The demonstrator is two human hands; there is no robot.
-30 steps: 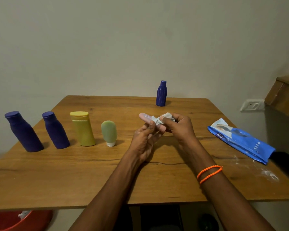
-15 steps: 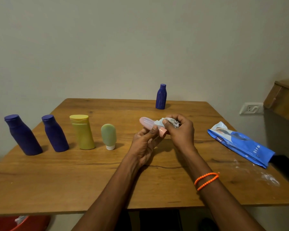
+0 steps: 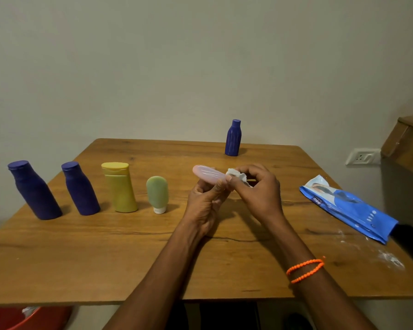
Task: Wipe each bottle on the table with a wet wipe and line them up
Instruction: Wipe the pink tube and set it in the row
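Note:
My left hand (image 3: pixel 204 201) holds a small pink bottle (image 3: pixel 206 173) tilted above the middle of the wooden table (image 3: pixel 105 246). My right hand (image 3: pixel 258 189) pinches a crumpled white wet wipe (image 3: pixel 236 175) against the bottle's right end. To the left stand a row: two dark blue bottles (image 3: pixel 35 190) (image 3: pixel 80 189), a yellow bottle (image 3: pixel 119 186) and a small green tube (image 3: pixel 157 194) on its white cap. Another dark blue bottle (image 3: pixel 233 138) stands alone at the table's far edge.
A blue pack of wet wipes (image 3: pixel 348 208) lies at the table's right edge, with white specks on the wood beside it. A red tub (image 3: pixel 22 317) sits on the floor at lower left. A wall socket (image 3: pixel 362 156) and a wooden shelf (image 3: pixel 408 141) are on the right.
The wipe in my right hand has shifted slightly along the pink bottle. Both hands stay at about the same place over the table; the view has drifted a little.

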